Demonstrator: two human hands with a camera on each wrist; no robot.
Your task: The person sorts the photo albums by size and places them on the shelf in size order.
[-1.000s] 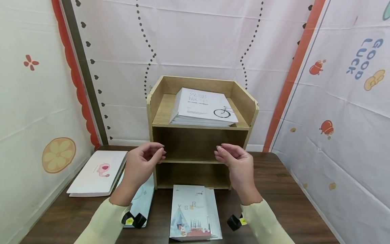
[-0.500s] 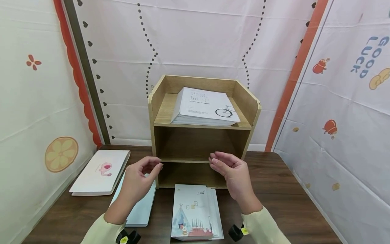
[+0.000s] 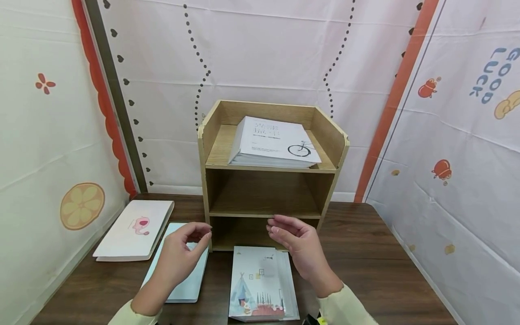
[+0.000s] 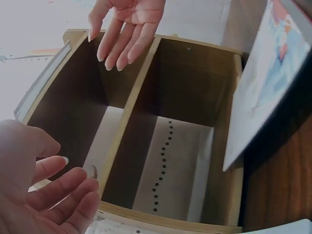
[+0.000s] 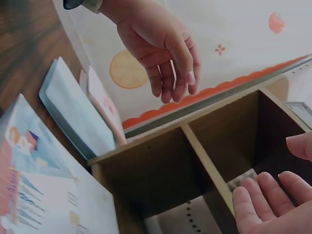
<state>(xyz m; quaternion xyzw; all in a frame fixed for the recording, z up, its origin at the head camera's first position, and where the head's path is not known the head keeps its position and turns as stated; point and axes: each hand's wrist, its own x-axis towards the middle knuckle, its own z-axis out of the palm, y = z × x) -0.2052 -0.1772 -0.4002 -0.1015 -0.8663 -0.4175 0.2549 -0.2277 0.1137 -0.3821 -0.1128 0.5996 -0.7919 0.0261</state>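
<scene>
- White book (image 3: 132, 232), lower left.
- Left hand (image 3: 182, 253), fingers loosely bent, holding nothing, over blue book (image 3: 188, 280), lower left of centre.
- Books (image 3: 257, 284), bottom centre; shelf (image 3: 266, 192), middle.
- Right hand (image 3: 299, 247), fingers slightly bent, holding nothing, lower right of centre.

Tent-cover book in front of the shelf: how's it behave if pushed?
The tent-cover book probably won't roll or tip: it lies flat. It may slide separately from the paler book showing along its right side, as their edges are offset.
</scene>
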